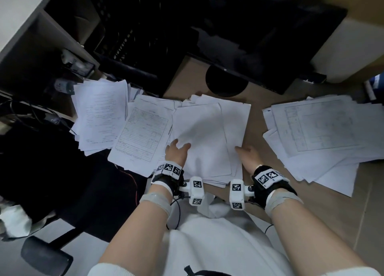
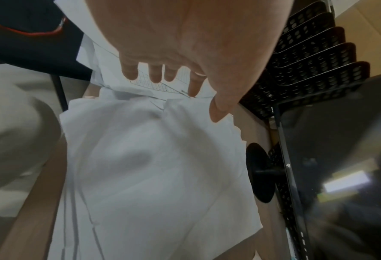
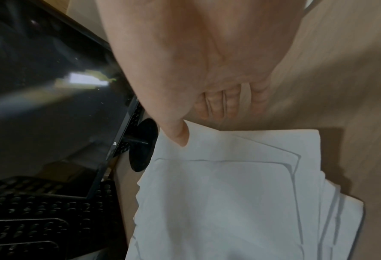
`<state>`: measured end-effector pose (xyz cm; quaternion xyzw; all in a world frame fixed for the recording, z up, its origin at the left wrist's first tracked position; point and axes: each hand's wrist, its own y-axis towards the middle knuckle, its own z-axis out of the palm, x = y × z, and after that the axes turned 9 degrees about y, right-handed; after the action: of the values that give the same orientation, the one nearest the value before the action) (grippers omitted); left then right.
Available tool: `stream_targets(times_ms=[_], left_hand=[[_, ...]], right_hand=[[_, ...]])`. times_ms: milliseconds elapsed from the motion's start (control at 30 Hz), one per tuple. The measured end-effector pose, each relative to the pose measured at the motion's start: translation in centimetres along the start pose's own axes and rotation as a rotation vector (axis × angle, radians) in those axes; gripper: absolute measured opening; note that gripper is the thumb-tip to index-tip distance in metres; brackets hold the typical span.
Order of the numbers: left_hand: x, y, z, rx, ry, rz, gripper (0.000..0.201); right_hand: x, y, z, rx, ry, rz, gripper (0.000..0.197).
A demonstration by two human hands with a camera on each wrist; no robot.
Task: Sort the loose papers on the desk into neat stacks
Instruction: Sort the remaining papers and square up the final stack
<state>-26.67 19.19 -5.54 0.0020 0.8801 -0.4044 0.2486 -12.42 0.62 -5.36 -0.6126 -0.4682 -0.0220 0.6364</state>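
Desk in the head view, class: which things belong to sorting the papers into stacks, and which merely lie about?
Belonging to the job:
- middle blank-topped pile, both hands at its sides
- form pile
- far-left pile
- right-side pile
- left hand
- right hand

Lying about:
- monitor
- black mesh tray rack
- desk

- Black wrist straps (image 1: 270, 182) carry white blocks printed with black square codes.
- Grey bands (image 1: 155, 202) wrap both forearms.
- White short-sleeved top (image 1: 218, 250).
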Motion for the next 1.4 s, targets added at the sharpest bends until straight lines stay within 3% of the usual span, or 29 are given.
stream_targets(times_ms=[100,167,267,367,467,667,1100,1167,1267,1333,1400], left_hand=[[0.3,1.4,-0.5,0.025,-0.031,0.004,0.080],[0.1,2.2,-0.5,0.044,-0.061,-0.002,0.086],[-0.7,3.4,-0.2,0.107,-0.070,-0.023,0.115],[-1.7,4.9,0.1,0.148,-0.084,-0.074,0.121],[-2.8,5.7,0.0,0.198,0.053,-0.049,0.118],[-4.7,6.7,0.9,0.312,0.316,0.035,0.085],[-5.2,6.6,2.4,0.368,0.202,-0.075,0.117],[-5.8,5.3,2.5,0.374,0.258,-0.057,0.108],[-6.2,4.5,2.0,0.250,0.307,-0.029,0.085],[-5.8,4.7,1.6,0.182,0.276,-0.070,0.089],[-5.7,4.7,1.3,0.197,0.242,-0.077,0.097]], right_hand=[[-0.3,1.4,1.0,-0.023,-0.016,0.024,0.045],[-2.1,4.1,1.3,-0.070,-0.057,0.027,0.059],[-4.3,6.9,1.8,-0.115,-0.062,0.082,0.086],[-4.0,7.0,2.6,-0.157,-0.119,0.117,0.096],[-2.1,6.4,3.6,-0.181,-0.134,0.125,0.093],[-0.4,6.8,4.5,-0.250,-0.127,0.151,0.081],[-0.8,8.1,3.3,-0.257,-0.145,0.290,0.065],[-1.2,8.2,2.7,-0.276,-0.148,0.298,0.065],[-1.2,7.8,2.3,-0.351,-0.190,0.279,0.073],[-1.2,7.9,2.4,-0.369,-0.183,0.228,0.079],[-0.9,8.0,2.8,-0.331,-0.181,0.197,0.078]])
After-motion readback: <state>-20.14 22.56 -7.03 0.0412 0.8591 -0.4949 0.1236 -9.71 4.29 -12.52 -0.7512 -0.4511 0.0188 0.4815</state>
